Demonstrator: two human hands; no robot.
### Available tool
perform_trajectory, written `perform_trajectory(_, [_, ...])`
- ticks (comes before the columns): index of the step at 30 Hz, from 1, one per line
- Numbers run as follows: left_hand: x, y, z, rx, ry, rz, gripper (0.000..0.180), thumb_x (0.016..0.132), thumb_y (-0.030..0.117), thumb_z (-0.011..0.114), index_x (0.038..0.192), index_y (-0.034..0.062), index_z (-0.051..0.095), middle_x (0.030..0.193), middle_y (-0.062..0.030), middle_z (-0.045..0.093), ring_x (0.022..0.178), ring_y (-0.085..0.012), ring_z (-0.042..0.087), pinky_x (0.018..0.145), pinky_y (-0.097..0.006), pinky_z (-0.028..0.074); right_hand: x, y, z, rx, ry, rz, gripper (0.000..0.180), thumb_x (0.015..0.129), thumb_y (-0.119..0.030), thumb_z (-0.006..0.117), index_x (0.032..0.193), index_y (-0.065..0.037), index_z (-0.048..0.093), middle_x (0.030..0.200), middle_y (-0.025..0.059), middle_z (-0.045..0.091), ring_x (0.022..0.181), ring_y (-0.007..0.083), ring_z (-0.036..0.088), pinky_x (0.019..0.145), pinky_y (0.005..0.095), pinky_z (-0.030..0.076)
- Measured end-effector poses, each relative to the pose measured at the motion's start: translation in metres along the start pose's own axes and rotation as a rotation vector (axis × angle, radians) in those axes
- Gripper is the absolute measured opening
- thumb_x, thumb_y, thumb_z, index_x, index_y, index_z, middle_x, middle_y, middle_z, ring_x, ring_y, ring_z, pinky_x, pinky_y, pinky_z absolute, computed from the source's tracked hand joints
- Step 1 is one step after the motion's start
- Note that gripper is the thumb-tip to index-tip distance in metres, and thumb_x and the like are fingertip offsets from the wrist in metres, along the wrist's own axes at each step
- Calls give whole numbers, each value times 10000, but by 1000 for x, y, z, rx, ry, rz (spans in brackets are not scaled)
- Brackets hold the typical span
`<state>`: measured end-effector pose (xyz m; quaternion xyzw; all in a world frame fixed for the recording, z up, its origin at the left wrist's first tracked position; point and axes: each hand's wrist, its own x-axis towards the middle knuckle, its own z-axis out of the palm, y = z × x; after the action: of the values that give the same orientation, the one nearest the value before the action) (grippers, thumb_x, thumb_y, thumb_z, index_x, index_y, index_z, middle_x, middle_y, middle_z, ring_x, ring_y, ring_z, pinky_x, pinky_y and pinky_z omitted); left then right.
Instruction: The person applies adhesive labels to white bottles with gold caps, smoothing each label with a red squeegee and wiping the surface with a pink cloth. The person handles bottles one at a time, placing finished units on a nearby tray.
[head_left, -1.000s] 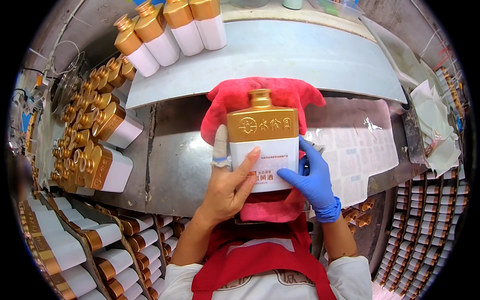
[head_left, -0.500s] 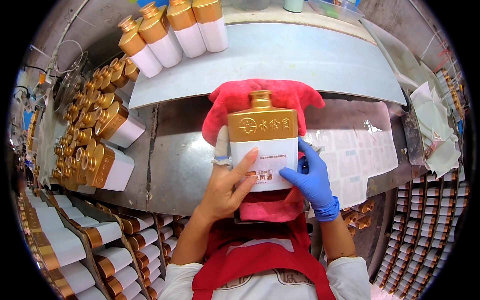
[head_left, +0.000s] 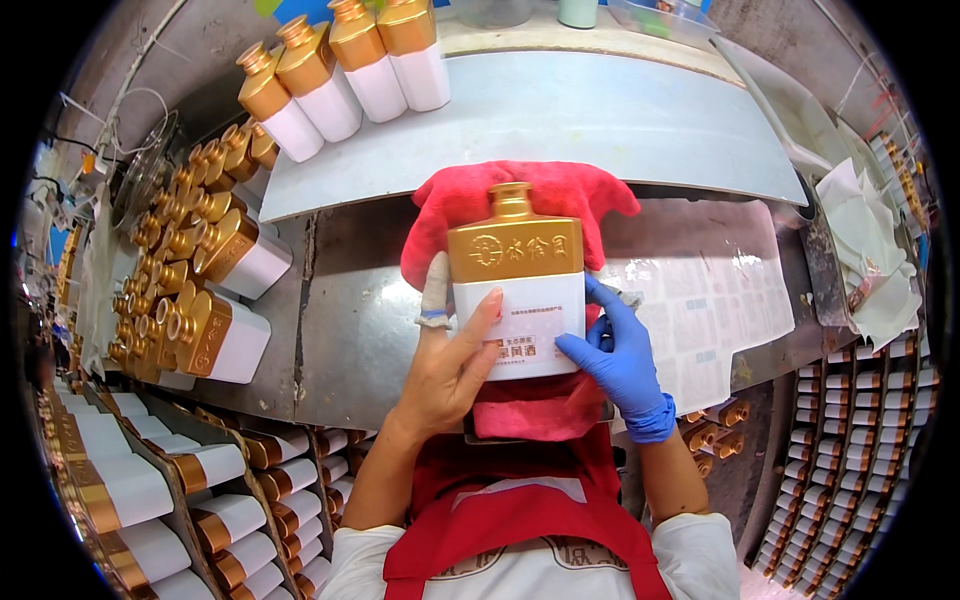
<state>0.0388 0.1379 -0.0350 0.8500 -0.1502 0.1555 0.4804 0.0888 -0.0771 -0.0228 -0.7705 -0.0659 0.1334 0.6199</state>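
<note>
The bottle (head_left: 517, 280) is lying flat on a red cloth (head_left: 520, 215) in the middle of the surface (head_left: 360, 330), neck pointing away from the person, gold upper half above a white lower half carrying a label (head_left: 515, 350). The left hand (head_left: 452, 365), bare but for a wrapped fingertip, is pressing its fingers down across the white face from the left; it is flat on the bottle, not closed around it. The right hand (head_left: 620, 360), in a blue glove, is pinching the lower right edge of the bottle beside the label, so its grip is closed on that edge.

The bottle looks like glazed ceramic or glass: stiff, smooth, probably heavy for its size and breakable, and likely slippery under a glove. The flat sides of the white body seem the safest place to hold it; the narrow neck looks a poor handle. The cloth is padding it and is likely keeping it from sliding.

Room is tight to the left, where more bottles (head_left: 215, 300) are crowding the surface, some touching each other, and another row (head_left: 340, 75) is standing at the far edge. A curved metal sheet (head_left: 560, 120) is lying just beyond the cloth. To the right, a sheet of labels (head_left: 700, 300) is lying flat, leaving lower, freer room there. Racks of bottles (head_left: 150, 500) are sitting below the near edge.
</note>
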Motion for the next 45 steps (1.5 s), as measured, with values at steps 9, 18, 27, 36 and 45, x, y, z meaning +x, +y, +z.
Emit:
perform_trajectory(9, [4, -2, -6, 87, -87, 24, 543, 893, 43, 489, 1418, -17, 366, 1523, -327, 20, 1421, -456, 75, 1142, -412, 121, -1, 6, -2, 53, -18, 13, 717, 737, -154, 777, 1368, -31, 460, 650, -59, 464, 562, 10, 406, 537, 174, 361])
perform_trajectory(18, [1, 3, 17, -455, 105, -289, 689, 959, 88, 403, 1462, -93, -32, 1533, -248, 110, 1427, -305, 128, 1144, -372, 107, 1, 3, 8, 23, 52, 23, 714, 752, -171, 768, 1380, -38, 455, 762, -41, 467, 585, 25, 361, 547, 185, 342])
perform_trajectory(27, [4, 3, 21, -440, 113, -242, 695, 964, 91, 418, 1457, -104, -32, 1514, -249, 160, 1406, -311, 179, 1139, -360, 128, -2, 3, 11, 47, 63, 21, 662, 793, -149, 729, 1383, -33, 451, 753, -57, 435, 598, 20, 349, 546, 188, 334])
perform_trajectory(36, [2, -12, 4, -692, 104, -261, 764, 947, 78, 450, 1475, -43, -90, 1541, -200, 124, 1405, -253, 180, 1133, -342, 148, 5, 13, 6, 253, 59, 10, 660, 779, -137, 733, 1374, -39, 463, 763, -58, 484, 587, 22, 352, 547, 181, 341])
perform_trajectory(45, [12, 9, 16, -590, 81, -294, 815, 939, 62, 498, 1471, -36, -111, 1488, -199, 225, 1328, -246, 312, 1097, -331, 250, 8, -1, 14, 30, 82, -1, 691, 733, -180, 774, 1352, -53, 495, 745, -55, 495, 573, 23, 343, 520, 189, 320])
